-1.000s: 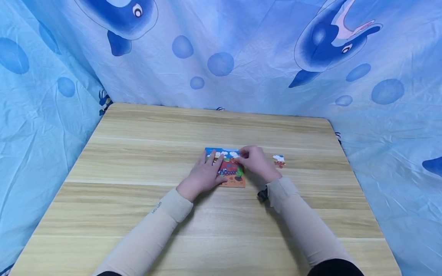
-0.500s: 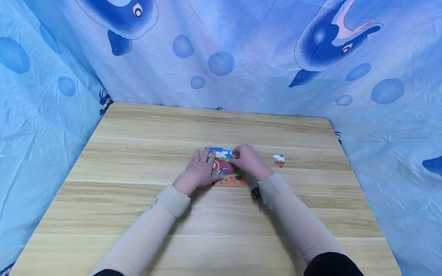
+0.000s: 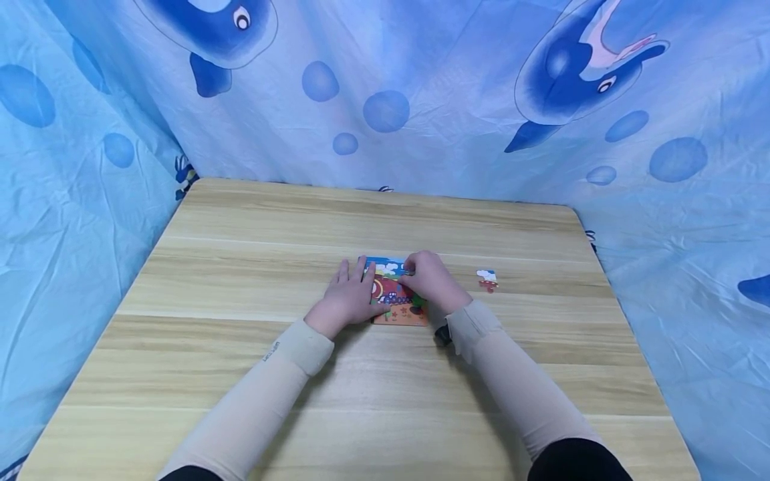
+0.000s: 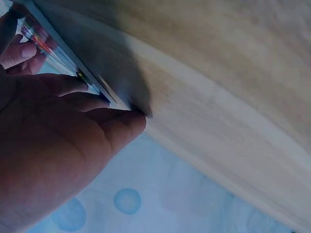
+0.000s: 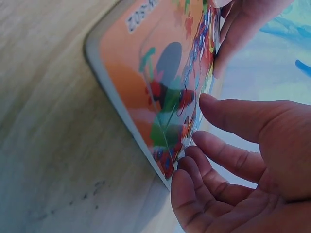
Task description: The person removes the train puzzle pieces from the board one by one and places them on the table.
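A jigsaw puzzle board [image 3: 400,315] with a bright cartoon farm picture lies on the table. My left hand [image 3: 347,300] rests over its left edge, fingers spread and straight. In the left wrist view the left hand [image 4: 63,136] lies along the board's edge. My right hand [image 3: 432,280] is over the board's upper right part. Its thumb and forefinger pinch a puzzle piece low against the picture; the hand hides most of that piece. The right wrist view shows the right hand [image 5: 243,150] with bent fingers at the board's surface. A loose puzzle piece [image 3: 487,280] lies right of the board.
The wooden table [image 3: 301,220] has a wood-grain top with rounded far corners. A blue curtain [image 3: 421,160] with dolphins and bubbles surrounds its back and sides.
My right hand has moved left over the board and then stayed there. My left hand has slid slightly left, uncovering more of the picture. The loose piece has not moved.
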A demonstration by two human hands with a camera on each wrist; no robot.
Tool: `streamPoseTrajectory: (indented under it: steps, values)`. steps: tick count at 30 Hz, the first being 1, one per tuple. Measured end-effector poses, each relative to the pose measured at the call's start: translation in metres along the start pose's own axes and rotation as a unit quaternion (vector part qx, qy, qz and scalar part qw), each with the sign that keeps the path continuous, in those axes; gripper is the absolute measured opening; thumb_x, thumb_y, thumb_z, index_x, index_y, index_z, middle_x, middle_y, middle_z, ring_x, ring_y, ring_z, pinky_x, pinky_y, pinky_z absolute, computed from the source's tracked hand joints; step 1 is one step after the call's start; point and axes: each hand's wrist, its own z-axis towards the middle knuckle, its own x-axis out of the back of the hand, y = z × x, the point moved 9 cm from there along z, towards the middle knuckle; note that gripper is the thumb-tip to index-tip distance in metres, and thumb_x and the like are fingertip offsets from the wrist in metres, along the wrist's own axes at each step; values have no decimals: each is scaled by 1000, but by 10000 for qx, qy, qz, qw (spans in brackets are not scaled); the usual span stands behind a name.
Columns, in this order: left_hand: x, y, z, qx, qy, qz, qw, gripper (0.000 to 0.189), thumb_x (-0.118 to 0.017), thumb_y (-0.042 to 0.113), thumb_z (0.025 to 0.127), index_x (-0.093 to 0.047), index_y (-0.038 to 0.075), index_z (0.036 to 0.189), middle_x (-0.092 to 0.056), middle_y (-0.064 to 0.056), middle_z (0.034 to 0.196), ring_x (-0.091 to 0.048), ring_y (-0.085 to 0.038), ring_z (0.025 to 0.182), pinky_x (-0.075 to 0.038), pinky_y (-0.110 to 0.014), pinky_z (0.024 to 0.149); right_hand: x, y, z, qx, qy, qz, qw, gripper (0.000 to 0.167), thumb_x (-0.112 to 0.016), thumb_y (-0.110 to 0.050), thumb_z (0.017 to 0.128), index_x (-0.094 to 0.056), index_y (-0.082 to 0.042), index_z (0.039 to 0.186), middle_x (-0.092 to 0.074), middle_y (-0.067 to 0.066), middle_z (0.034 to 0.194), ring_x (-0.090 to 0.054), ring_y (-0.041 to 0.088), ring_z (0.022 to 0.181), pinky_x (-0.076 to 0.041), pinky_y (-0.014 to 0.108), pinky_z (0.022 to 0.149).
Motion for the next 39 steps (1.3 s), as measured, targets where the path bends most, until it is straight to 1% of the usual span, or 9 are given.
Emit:
streamPoseTrajectory:
  steps: [5, 14, 17, 21, 26, 29, 32, 36, 39]
  values:
    - [0, 0, -1, 27, -13, -22, 10000, 101, -57, 67, 95, -14, 7, 163, -2, -18, 168, 1, -49, 149, -11, -57, 119, 1, 1, 1, -14, 71, 64, 10000, 23, -76, -21, 95, -72, -5, 110, -65, 6, 104, -61, 20, 91, -55, 36, 82]
    - [-1, 0, -1, -7, 33, 119, 9999, 100, -56, 67, 95, -15, 6, 163, -3, -18, 168, -1, -49, 149, -14, -57, 118, 3, 2, 1, -56, 233, 254, 9994, 14, -75, -20, 95, -70, -8, 100, -64, 5, 96, -61, 20, 86, -55, 34, 76]
    - [-1, 1, -1, -15, 47, 138, 9999, 100, -55, 67, 95, -15, 6, 163, -3, -18, 168, -1, -49, 149, -14, -58, 118, 2, 3, 1, -85, 250, 329, 9991, 15, -77, -22, 94, -68, -10, 97, -64, 4, 95, -61, 20, 84, -55, 33, 74]
    - [-1, 0, 0, -14, 53, 142, 9999, 100, -55, 67, 95, -15, 6, 163, -3, -18, 168, -1, -50, 149, -15, -58, 118, 2, 2, 1, -98, 278, 453, 9985, 21, -81, -24, 91, -66, -10, 95, -63, 4, 93, -60, 20, 81, -53, 32, 70]
    - [0, 1, -1, -25, 63, 130, 9999, 99, -55, 66, 96, -15, 6, 163, -3, -19, 168, -2, -50, 149, -16, -58, 118, 3, 1, 1, -33, 350, 577, 9977, 24, -84, -22, 87, -64, -9, 90, -62, 5, 89, -59, 20, 77, -52, 31, 68]
    - [0, 0, -2, -5, 64, 100, 9999, 100, -56, 66, 95, -15, 6, 163, -3, -19, 168, -1, -50, 149, -15, -58, 118, 3, 1, 1, -33, 378, 640, 9972, 26, -84, -21, 87, -62, -9, 92, -60, 6, 88, -58, 21, 76, -50, 31, 66]
    - [-1, 0, -1, 2, 74, 98, 9999, 100, -56, 67, 95, -15, 7, 164, -3, -18, 168, -1, -50, 149, -15, -58, 118, 2, 2, 1, -74, 410, 726, 9965, 29, -84, -21, 87, -61, -10, 101, -60, 7, 89, -58, 22, 77, -50, 33, 67]
    - [-2, 0, -1, 2, 82, 122, 9999, 101, -55, 68, 95, -15, 7, 164, -3, -18, 168, -2, -50, 149, -14, -57, 118, 2, 2, 1, -67, 463, 741, 9962, 31, -84, -21, 88, -64, -11, 111, -62, 5, 94, -60, 21, 83, -53, 34, 73]
    - [0, 1, -2, 2, 106, 124, 9999, 100, -56, 68, 94, -16, 7, 163, -4, -18, 168, -2, -49, 149, -15, -58, 118, 1, 2, 2, 5, 515, 683, 9963, 29, -83, -19, 89, -66, -11, 111, -63, 4, 96, -61, 20, 86, -54, 35, 77]
